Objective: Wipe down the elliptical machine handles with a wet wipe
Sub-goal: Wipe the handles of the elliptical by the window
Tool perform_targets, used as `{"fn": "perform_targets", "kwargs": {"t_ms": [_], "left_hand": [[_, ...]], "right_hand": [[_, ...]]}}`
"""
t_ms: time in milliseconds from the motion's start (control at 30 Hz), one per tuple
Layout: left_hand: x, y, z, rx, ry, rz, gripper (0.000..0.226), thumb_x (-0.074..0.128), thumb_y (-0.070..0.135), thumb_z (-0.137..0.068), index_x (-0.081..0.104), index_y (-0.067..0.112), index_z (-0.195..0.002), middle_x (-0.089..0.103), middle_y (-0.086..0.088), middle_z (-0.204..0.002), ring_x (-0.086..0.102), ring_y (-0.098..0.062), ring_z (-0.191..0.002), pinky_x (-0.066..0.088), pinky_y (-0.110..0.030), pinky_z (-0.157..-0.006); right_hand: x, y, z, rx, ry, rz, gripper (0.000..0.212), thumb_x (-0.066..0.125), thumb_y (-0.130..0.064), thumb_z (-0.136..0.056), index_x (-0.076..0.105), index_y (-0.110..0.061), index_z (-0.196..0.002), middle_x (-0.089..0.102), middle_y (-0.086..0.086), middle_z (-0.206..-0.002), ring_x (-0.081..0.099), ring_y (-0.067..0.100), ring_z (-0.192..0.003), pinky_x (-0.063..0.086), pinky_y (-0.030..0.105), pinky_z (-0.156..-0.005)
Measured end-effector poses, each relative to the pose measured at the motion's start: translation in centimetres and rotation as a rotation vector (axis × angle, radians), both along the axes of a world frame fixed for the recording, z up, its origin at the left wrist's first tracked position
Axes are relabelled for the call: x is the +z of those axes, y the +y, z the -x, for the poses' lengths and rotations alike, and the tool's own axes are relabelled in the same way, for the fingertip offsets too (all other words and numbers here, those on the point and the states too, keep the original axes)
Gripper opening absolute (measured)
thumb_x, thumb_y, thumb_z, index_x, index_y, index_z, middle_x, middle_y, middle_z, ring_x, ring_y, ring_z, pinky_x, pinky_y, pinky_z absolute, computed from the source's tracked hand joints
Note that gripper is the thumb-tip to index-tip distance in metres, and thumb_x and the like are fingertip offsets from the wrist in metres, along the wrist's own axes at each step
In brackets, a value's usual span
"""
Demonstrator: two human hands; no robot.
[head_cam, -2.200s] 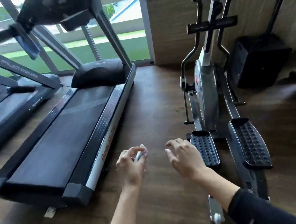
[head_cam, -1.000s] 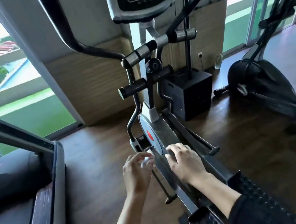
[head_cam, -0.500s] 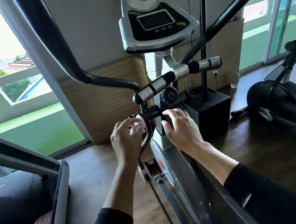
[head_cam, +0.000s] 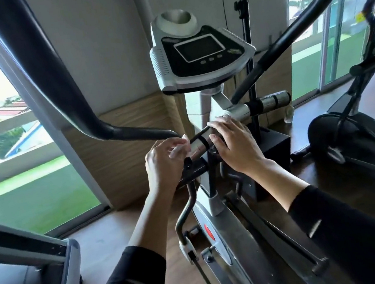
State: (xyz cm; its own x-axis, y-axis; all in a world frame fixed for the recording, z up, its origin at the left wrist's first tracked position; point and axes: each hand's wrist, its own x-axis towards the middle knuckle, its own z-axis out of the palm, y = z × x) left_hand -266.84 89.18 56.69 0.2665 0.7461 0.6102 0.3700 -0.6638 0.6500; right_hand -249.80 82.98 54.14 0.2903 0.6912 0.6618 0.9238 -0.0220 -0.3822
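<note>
Chrome-and-black handle (head_cam: 199, 141), slanted below grey console (head_cam: 201, 56). Pinched white wipe (head_cam: 180, 148) between thumb and bent fingers of left hand (head_cam: 163, 164), right at handle's lower end; could not tell whether touching the chrome. Laid right hand (head_cam: 236, 146) over handle's middle, fingers relaxed and almost straight across its top, thumb on the near side. Wore black sleeves (head_cam: 133, 282) on both forearms. Noted a small screen and three buttons on console, lettering there too small to read; likewise a red mark on the silver cover (head_cam: 233, 245) lower down, illegible. Flanked by black swing arms (head_cam: 55, 87) left and right. Stood on wood floor (head_cam: 104, 243), with treadmill (head_cam: 29, 253) at lower left, black box (head_cam: 275, 145) behind, second elliptical (head_cam: 359, 133) well apart at right.
</note>
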Motion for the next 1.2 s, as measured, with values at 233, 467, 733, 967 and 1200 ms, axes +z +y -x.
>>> {"fn": "perform_targets", "kwargs": {"t_ms": [233, 467, 733, 967, 1200], "left_hand": [[-0.2, 0.9, -1.4, -0.018, 0.033, 0.061, 0.011, 0.075, 0.036, -0.079, 0.077, 0.033, -0.089, 0.072, 0.011, -0.087, 0.062, -0.002, -0.082, 0.038, -0.006, -0.068], [-0.3, 0.9, -2.0, -0.057, 0.053, 0.031, 0.014, 0.075, 0.032, -0.08, 0.076, 0.033, -0.093, 0.07, 0.016, -0.082, 0.059, 0.011, -0.078, 0.036, 0.001, -0.069], [0.2, 0.9, -2.5, -0.041, 0.061, 0.047, 0.012, 0.077, 0.033, -0.078, 0.077, 0.033, -0.09, 0.068, 0.02, -0.078, 0.06, 0.011, -0.077, 0.035, 0.002, -0.066], [-1.2, 0.6, -1.0, 0.033, 0.048, -0.083, 0.02, 0.079, 0.018, -0.075, 0.076, 0.029, -0.091, 0.066, 0.018, -0.082, 0.056, 0.019, -0.078, 0.034, 0.002, -0.066], [-0.8, 0.3, -2.7, 0.036, 0.095, -0.134, 0.015, 0.078, 0.019, -0.077, 0.077, 0.023, -0.092, 0.069, 0.011, -0.087, 0.054, 0.014, -0.077, 0.034, 0.003, -0.067]], "right_hand": [[-0.4, 0.7, -1.9, 0.07, -0.049, -0.007, 0.052, 0.028, -0.044, -0.095, 0.052, -0.019, -0.133, 0.049, 0.001, -0.142, 0.029, 0.02, -0.142, 0.016, 0.045, -0.119], [-0.5, 1.4, -4.5, 0.146, -0.113, -0.02, 0.05, 0.025, -0.047, -0.097, 0.052, -0.027, -0.134, 0.045, -0.003, -0.147, 0.02, 0.014, -0.146, -0.006, 0.039, -0.12], [-0.6, 1.8, -6.1, 0.169, -0.119, -0.048, 0.046, 0.029, -0.046, -0.096, 0.05, -0.036, -0.135, 0.046, -0.005, -0.146, 0.017, 0.018, -0.147, -0.014, 0.041, -0.118], [-1.5, 2.1, -6.8, 0.187, -0.158, -0.056, 0.05, 0.026, -0.051, -0.097, 0.044, -0.035, -0.141, 0.042, -0.004, -0.147, 0.015, 0.019, -0.147, -0.013, 0.04, -0.118], [-1.8, 2.4, -7.3, 0.172, -0.196, -0.07, 0.051, 0.022, -0.054, -0.098, 0.042, -0.038, -0.141, 0.045, -0.004, -0.144, 0.019, 0.021, -0.146, -0.008, 0.045, -0.118]]}}
